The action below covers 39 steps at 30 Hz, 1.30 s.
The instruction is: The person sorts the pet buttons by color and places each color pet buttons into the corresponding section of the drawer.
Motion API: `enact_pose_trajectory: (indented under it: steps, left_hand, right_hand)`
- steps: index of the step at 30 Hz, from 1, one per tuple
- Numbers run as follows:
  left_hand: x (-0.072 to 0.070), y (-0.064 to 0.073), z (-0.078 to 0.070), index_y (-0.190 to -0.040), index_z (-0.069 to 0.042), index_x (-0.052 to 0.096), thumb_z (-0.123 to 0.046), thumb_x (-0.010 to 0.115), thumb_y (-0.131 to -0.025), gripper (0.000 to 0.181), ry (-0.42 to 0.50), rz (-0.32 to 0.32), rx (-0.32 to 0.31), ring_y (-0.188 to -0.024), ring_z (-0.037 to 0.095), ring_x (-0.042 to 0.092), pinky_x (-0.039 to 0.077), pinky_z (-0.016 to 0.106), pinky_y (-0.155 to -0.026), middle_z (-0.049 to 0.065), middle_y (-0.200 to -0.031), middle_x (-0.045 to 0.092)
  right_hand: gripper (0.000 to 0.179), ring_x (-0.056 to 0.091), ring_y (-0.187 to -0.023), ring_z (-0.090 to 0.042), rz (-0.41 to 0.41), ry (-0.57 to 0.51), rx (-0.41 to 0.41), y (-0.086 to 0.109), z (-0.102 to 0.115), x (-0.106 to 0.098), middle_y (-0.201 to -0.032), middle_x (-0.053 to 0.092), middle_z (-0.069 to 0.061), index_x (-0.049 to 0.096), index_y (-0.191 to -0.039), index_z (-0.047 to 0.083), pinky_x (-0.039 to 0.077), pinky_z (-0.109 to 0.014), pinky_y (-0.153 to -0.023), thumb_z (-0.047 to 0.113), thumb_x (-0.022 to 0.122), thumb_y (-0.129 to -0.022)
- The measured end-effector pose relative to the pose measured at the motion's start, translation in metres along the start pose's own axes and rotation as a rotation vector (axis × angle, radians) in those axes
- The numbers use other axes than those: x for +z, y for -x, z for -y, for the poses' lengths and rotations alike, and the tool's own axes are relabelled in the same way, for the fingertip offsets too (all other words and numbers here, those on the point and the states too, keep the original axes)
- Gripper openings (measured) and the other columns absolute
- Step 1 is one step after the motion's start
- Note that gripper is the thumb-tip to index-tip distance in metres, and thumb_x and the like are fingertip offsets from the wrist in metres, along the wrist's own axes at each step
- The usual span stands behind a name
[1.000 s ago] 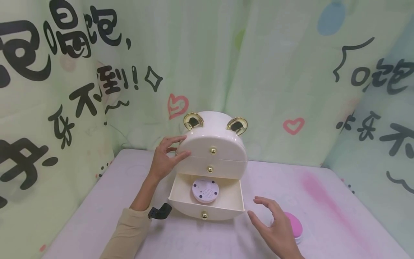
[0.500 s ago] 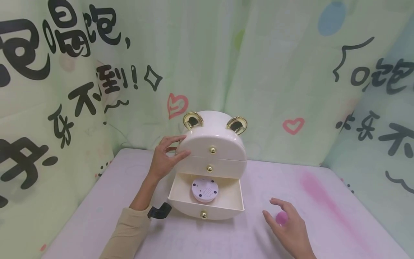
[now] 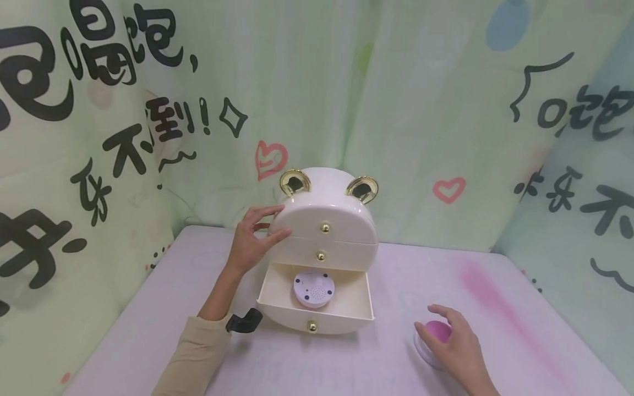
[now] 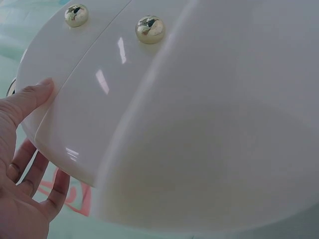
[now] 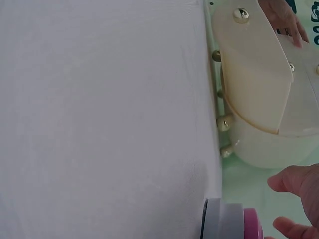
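Note:
A white rounded cabinet [image 3: 346, 228] with gold knobs stands mid-table, its bottom drawer [image 3: 346, 325] pulled out. In that drawer lies a round lilac device [image 3: 314, 289] showing dark feet and small speaker holes. My left hand [image 3: 246, 242] grips the cabinet's left side, thumb [image 4: 37, 97] on the front face and fingers behind the edge. To the right, my right hand [image 3: 460, 344] hovers around a round push button [image 3: 440, 330] with a pink top and pale base. Thumb and fingers are spread; the right wrist view shows the thumb [image 5: 289, 180] apart from the button.
The cabinet's two gold-rimmed ears [image 3: 363, 190] stick up at its top. A pale cloth covers the table [image 3: 386, 368], with a pink smear [image 3: 495, 297] at right. Green printed curtains [image 3: 421, 110] enclose the back and sides.
My right hand has moved right, away from beside the drawer, and now has its thumb and fingers around the pink-topped push button. My left hand has stayed on the cabinet.

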State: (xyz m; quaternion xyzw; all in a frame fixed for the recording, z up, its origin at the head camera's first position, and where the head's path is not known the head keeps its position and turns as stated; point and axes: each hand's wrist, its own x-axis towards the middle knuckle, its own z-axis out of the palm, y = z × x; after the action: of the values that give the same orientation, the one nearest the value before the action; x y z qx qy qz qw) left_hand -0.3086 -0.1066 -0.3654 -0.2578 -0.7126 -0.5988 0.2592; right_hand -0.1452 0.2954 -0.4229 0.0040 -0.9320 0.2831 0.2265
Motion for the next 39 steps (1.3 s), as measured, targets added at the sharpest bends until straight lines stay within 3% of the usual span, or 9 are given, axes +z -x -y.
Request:
enact_pose_trajectory:
  steps: [5, 14, 20, 26, 32, 39]
  left_hand:
    - [0.000, 0.001, -0.003, -0.130, -0.008, 0.069, -0.004, 0.087, -0.080, 0.053, -0.002, 0.002, -0.010, -0.118, 0.032, 0.055, 0.054, 0.050, -0.094, 0.011, -0.129, 0.063]
    - [-0.001, 0.007, 0.000, -0.129, -0.007, 0.070, -0.003, 0.086, -0.080, 0.051, -0.003, -0.015, -0.015, -0.117, 0.024, 0.056, 0.054, 0.032, -0.093, 0.011, -0.127, 0.064]
    - [-0.002, 0.006, 0.000, -0.129, -0.007, 0.070, -0.003, 0.087, -0.080, 0.052, 0.004, -0.024, 0.015, -0.117, 0.030, 0.056, 0.054, 0.030, -0.091, 0.012, -0.127, 0.064]
    - [-0.002, 0.005, -0.003, -0.129, -0.006, 0.070, -0.003, 0.087, -0.080, 0.052, -0.002, -0.012, -0.004, -0.117, 0.034, 0.055, 0.055, 0.040, -0.092, 0.013, -0.127, 0.064]
    - [-0.002, -0.004, -0.005, -0.129, -0.007, 0.070, -0.005, 0.087, -0.080, 0.052, 0.005, -0.018, 0.014, -0.118, 0.030, 0.056, 0.054, 0.043, -0.092, 0.013, -0.126, 0.063]
    - [0.000, -0.001, -0.004, -0.128, -0.007, 0.071, -0.004, 0.087, -0.080, 0.051, 0.010, -0.009, -0.012, -0.118, 0.029, 0.056, 0.053, 0.041, -0.092, 0.011, -0.128, 0.064]
  right_hand:
    - [0.057, 0.059, -0.117, -0.045, 0.097, 0.008, 0.079, -0.001, -0.005, -0.002, -0.128, 0.060, -0.030, 0.061, -0.128, -0.003, 0.056, -0.053, -0.087, 0.028, 0.083, -0.086]
    - [0.059, 0.060, -0.113, -0.042, 0.184, 0.002, 0.150, 0.004, -0.011, -0.001, -0.127, 0.061, -0.029, 0.057, -0.131, -0.006, 0.052, -0.051, -0.092, 0.026, 0.081, -0.087]
    - [0.056, 0.061, -0.115, -0.042, 0.159, -0.013, 0.138, 0.005, -0.014, 0.000, -0.129, 0.062, -0.028, 0.058, -0.131, -0.004, 0.052, -0.041, -0.090, 0.027, 0.079, -0.089]
    - [0.054, 0.062, -0.116, -0.040, 0.139, -0.022, 0.138, 0.005, -0.016, 0.001, -0.129, 0.064, -0.025, 0.060, -0.130, -0.003, 0.051, -0.030, -0.088, 0.024, 0.081, -0.088]
    - [0.054, 0.061, -0.116, -0.041, 0.140, -0.045, 0.129, -0.003, -0.017, 0.000, -0.130, 0.063, -0.026, 0.059, -0.130, -0.003, 0.051, -0.029, -0.086, 0.024, 0.081, -0.089]
    - [0.055, 0.059, -0.121, -0.040, 0.141, -0.049, 0.183, 0.003, -0.018, -0.002, -0.132, 0.062, -0.025, 0.060, -0.131, -0.002, 0.042, -0.014, -0.085, 0.027, 0.081, -0.089]
